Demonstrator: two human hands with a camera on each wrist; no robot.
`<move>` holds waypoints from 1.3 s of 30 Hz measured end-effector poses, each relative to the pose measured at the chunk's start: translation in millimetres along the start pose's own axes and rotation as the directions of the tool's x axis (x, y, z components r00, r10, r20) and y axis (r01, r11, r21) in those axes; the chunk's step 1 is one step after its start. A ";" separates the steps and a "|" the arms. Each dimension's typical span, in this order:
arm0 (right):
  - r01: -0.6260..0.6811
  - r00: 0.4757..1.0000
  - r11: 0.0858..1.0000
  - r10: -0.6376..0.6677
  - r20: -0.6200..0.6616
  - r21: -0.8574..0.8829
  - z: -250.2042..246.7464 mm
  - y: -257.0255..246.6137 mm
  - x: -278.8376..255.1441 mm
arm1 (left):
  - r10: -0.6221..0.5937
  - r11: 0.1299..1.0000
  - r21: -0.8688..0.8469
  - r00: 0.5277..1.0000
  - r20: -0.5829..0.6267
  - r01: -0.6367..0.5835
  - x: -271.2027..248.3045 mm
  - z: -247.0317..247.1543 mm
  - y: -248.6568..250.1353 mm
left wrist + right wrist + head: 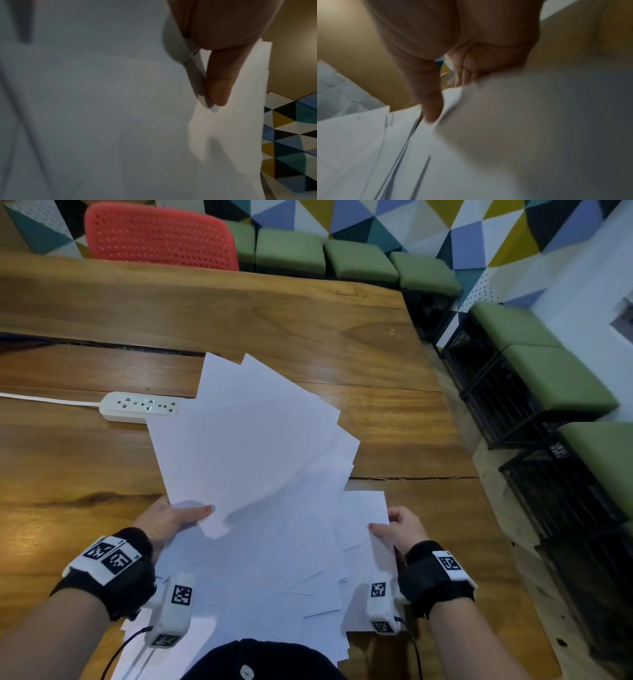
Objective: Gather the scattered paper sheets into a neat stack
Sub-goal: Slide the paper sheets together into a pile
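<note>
Paper sheets (246, 433), smooth white rectangles, fanned; left hand (168, 520) and right hand (402, 529) pinch them.

paper sheets (246, 440): plain white
desk (308, 320): brown woodgrain
chair (161, 236): red, perforated
stools (359, 260): green
wall (479, 231): multicolour triangles
wrist bands (435, 577): probably black

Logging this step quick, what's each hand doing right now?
Left hand: grips a fanned bunch of paper sheets, thumb on top.
Right hand: pinches the edge of a sheet in the pile.
</note>
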State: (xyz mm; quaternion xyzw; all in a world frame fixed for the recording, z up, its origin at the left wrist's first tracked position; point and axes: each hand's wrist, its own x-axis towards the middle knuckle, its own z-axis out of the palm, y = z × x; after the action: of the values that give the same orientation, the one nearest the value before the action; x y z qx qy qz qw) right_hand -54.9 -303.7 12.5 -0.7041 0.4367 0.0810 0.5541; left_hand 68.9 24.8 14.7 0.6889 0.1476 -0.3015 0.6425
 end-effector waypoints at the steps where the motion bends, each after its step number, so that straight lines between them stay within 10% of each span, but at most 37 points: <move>1: -0.028 0.998 0.999 0.030 0.057 -0.033 -1.7 2.6 -4.3 | -0.005 1.000 -0.003 1.000 -0.005 0.005 -0.6 -0.1 -0.6; 12: 0.121 0.992 0.928 -0.123 0.018 -0.353 2.6 -19.6 -7.3 | -0.055 0.997 -0.046 0.998 0.028 0.057 0.1 2.4 -0.4; 18: -0.107 0.989 0.916 0.139 0.057 -0.387 -13.1 10.7 -24.7 | -0.060 0.996 -0.059 0.998 -0.007 0.060 -1.3 -8.1 -1.2; 24: -0.001 0.907 0.965 0.112 -0.406 0.264 -35.7 27.4 -19.3 | -0.087 0.995 -0.057 0.996 -0.013 0.086 0.0 -11.4 4.0; 28: -0.063 0.969 0.610 0.226 -0.097 0.790 -6.3 33.3 -5.8 | -0.094 0.992 -0.080 0.995 0.019 0.095 4.7 -17.0 1.1; 32: -0.072 0.928 0.892 0.224 -0.297 0.447 27.5 37.1 7.5 | -0.084 0.992 -0.086 0.996 0.037 0.087 6.1 -19.8 -0.4; 39: 0.020 0.950 0.991 0.023 -0.312 0.136 -32.9 -17.6 3.3 | -0.058 0.996 -0.064 0.998 0.039 0.061 20.7 -32.3 -11.8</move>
State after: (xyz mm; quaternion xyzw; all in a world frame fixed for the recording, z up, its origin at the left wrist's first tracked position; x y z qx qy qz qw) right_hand -52.7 -333.3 35.3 -0.6679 0.5239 -0.0612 0.5250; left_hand 85.2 53.9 -7.4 0.6572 0.1658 -0.3283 0.6579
